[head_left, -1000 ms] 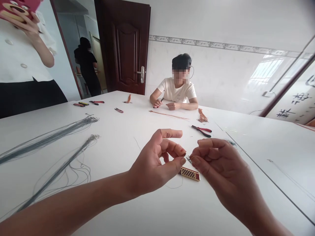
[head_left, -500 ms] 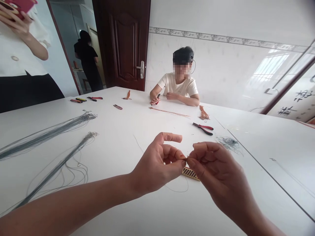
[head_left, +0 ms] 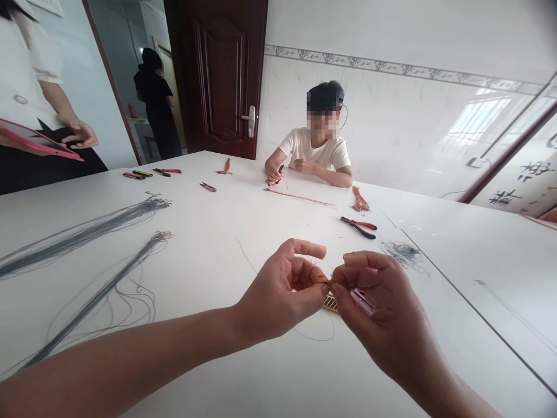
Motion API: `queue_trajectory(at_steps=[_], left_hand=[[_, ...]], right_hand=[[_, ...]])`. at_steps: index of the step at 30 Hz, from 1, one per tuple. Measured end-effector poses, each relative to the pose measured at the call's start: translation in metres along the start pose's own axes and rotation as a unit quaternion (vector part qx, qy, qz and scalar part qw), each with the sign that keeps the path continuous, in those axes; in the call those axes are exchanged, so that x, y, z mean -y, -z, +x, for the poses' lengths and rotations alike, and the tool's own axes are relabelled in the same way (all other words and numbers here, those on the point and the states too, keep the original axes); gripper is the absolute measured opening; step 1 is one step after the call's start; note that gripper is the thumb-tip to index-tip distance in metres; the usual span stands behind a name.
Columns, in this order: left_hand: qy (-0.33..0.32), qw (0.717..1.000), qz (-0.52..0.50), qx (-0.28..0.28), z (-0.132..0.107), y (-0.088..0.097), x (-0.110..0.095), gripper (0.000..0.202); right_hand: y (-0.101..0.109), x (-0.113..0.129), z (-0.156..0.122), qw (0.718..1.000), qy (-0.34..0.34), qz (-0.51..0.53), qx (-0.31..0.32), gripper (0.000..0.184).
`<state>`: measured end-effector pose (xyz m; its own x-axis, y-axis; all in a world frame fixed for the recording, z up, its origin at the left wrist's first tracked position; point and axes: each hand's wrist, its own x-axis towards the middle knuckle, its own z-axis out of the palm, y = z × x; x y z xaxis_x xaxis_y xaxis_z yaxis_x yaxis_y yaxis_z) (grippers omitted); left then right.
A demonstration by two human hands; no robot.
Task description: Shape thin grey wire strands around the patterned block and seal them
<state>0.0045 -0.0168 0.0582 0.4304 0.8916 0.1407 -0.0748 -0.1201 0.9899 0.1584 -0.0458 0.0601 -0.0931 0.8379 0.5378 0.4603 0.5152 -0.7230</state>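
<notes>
— What are the hands doing?
— The left hand and the right hand meet fingertip to fingertip, both pinching what appears to be a thin thread above the white desk.
— And nearby?
— A checkered bar lies just beneath them, with red pliers at one o'clock.

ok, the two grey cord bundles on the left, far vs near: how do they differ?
The far bundle is thicker and fans wide toward the left; the near bundle is slimmer and tighter. The near bundle has loose cords looping beside it; the far bundle hardly any. Both are grey and lie flat on the white table, bunched ends to the right.
</notes>
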Motion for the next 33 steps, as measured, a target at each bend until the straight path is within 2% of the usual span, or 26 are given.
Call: queue_trajectory(at_steps=[3, 5, 10, 14, 17, 21, 25, 27, 29, 33], left_hand=[[-0.073, 0.993, 0.094, 0.001, 0.000, 0.003, 0.000, 0.041], [-0.110, 0.987, 0.115, 0.019, 0.000, 0.006, -0.002, 0.042], [-0.101, 0.981, 0.150, 0.069, -0.002, 0.011, -0.006, 0.038], [-0.094, 0.983, 0.132, 0.081, -0.002, 0.010, -0.008, 0.039], [-0.055, 0.995, 0.041, 0.068, 0.000, 0.009, -0.010, 0.035], [-0.005, 0.998, -0.044, 0.035, 0.003, 0.010, -0.014, 0.035], [-0.018, 0.998, -0.058, -0.003, 0.007, 0.012, -0.014, 0.037], [-0.026, 0.997, -0.062, -0.032, 0.010, 0.014, -0.013, 0.038], [-0.016, 0.996, -0.069, -0.061, 0.015, 0.017, -0.012, 0.038], [0.035, 0.990, -0.095, -0.094, 0.024, 0.024, -0.005, 0.040]], right_hand=[[-0.001, -0.002, -0.001, 0.999, -0.026, 0.014, 0.041, 0.033], [-0.002, -0.003, -0.001, 0.997, -0.041, 0.022, 0.056, 0.036], [-0.003, -0.005, -0.004, 0.996, -0.072, -0.008, 0.053, 0.039], [-0.002, -0.003, -0.004, 0.996, -0.059, -0.002, 0.060, 0.041], [0.001, 0.001, -0.002, 0.996, -0.068, 0.044, 0.046, 0.043], [0.002, 0.005, 0.003, 0.982, -0.120, 0.143, 0.017, 0.045], [-0.005, 0.008, 0.005, 0.944, -0.180, 0.263, 0.082, 0.055], [-0.005, 0.011, 0.002, 0.944, -0.192, 0.250, 0.096, 0.052], [0.001, 0.016, -0.008, 0.957, -0.195, 0.200, 0.076, 0.046], [0.030, 0.015, -0.061, 0.974, -0.209, 0.085, 0.018, 0.038]])
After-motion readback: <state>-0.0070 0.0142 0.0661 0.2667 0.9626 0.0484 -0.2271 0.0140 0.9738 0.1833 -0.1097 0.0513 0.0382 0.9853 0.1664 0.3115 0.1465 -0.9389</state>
